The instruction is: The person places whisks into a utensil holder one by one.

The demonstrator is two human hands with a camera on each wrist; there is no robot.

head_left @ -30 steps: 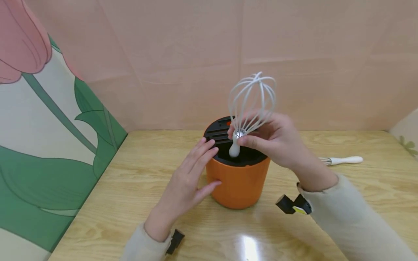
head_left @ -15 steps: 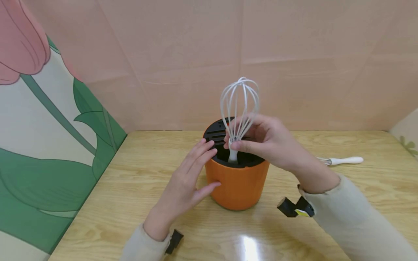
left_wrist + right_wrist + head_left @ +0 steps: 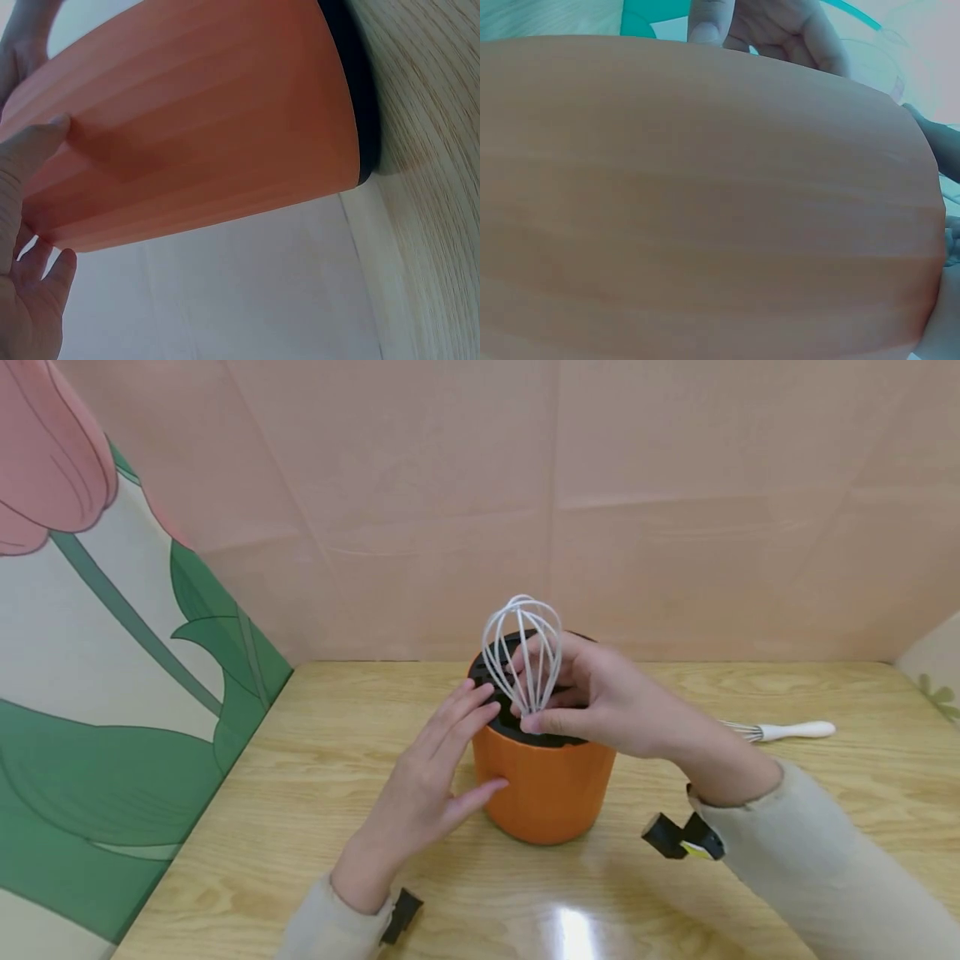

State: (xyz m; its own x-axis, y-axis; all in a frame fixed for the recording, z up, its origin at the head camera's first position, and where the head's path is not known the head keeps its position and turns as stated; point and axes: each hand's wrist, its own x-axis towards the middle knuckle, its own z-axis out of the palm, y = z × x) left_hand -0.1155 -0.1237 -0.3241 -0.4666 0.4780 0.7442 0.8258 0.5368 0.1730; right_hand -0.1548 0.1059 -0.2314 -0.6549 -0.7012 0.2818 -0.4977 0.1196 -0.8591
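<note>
In the head view my right hand [image 3: 600, 697] pinches a whisk [image 3: 522, 652] at the base of its pale wires. The whisk stands with its wire loops up, and its handle is down inside the black opening of an orange utensil holder [image 3: 547, 789], out of sight. My left hand [image 3: 423, 777] lies along the left of the holder, fingers fairly straight at the rim and thumb against the orange wall. The left wrist view shows that thumb [image 3: 45, 139] touching the ribbed side. In the right wrist view the orange wall [image 3: 705, 202] fills most of the frame.
A second whisk with a white handle [image 3: 798, 729] lies on the wooden table [image 3: 315, 752] to the right, partly behind my right forearm. A pinkish wall covering [image 3: 420, 510] rises behind the table, and a tulip-patterned panel [image 3: 112, 785] stands on the left.
The whisk has gone down and slightly left with my right hand, its handle sinking into the holder until hidden. My left hand and the holder have stayed in place.
</note>
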